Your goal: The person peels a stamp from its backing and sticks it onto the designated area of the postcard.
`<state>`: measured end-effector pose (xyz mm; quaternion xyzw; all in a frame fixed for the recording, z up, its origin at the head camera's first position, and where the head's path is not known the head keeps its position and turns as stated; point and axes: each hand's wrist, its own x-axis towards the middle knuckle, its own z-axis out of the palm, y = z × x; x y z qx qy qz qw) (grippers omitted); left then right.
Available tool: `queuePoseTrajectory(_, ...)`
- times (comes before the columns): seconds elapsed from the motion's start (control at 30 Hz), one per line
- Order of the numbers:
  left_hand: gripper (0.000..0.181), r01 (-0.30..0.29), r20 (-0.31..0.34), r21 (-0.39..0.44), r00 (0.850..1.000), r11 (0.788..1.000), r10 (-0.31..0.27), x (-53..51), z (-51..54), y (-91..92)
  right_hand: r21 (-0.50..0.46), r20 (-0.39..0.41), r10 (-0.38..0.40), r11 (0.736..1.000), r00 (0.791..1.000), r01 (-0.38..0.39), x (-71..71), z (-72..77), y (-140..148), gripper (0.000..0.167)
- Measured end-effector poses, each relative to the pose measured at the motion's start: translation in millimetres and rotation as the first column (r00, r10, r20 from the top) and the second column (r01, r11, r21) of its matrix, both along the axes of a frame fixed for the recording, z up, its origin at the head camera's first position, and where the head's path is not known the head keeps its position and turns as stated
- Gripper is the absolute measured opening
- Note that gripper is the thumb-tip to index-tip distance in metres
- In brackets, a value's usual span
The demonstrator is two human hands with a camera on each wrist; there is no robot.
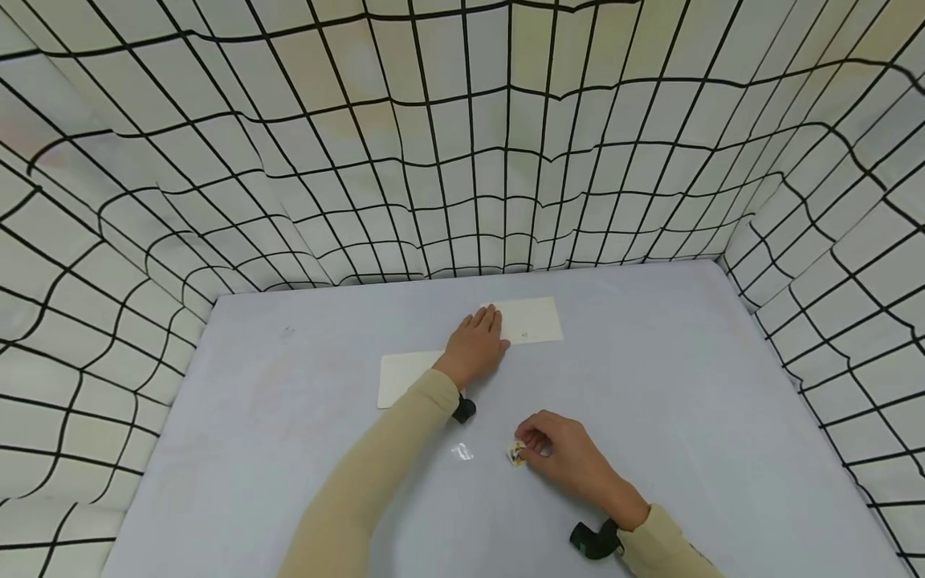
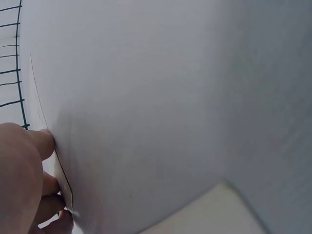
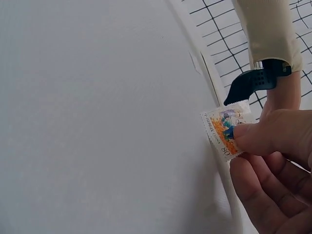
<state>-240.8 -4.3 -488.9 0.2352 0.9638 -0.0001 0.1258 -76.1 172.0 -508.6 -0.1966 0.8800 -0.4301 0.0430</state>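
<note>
Between thumb and fingers, my right hand (image 1: 571,461) pinches a small postage stamp (image 1: 516,452). In the right wrist view the stamp (image 3: 225,129) shows a colourful picture, the word CHINA and the number 80, with the thumb of the right hand (image 3: 275,156) over one side. My left hand (image 1: 473,345) rests with extended fingers on the left end of a pale card (image 1: 531,319) farther back. A second pale card (image 1: 405,376) lies nearer, partly under the left forearm. The left wrist view shows the left hand (image 2: 24,180) at the card's edge.
A small clear, shiny piece (image 1: 462,452) lies on the white table (image 1: 650,361) left of the stamp. White walls with black netting (image 1: 470,168) stand at the back and both sides. Black straps are on both wrists.
</note>
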Motion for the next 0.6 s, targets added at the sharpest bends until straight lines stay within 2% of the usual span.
queuePoseTrajectory(0.23,0.063,0.007,0.003,-0.002,1.000,1.000,-0.007,0.9,0.5,-3.5,-0.005,0.050,-0.032,0.999,0.998,0.033,1.1,0.6,0.9,0.014)
queuePoseTrajectory(0.6,0.064,0.008,0.028,0.031,1.000,0.999,-0.009,0.9,-0.2,-4.8,-0.037,0.061,-0.039,0.998,0.997,0.042,0.4,-0.2,3.5,0.010)
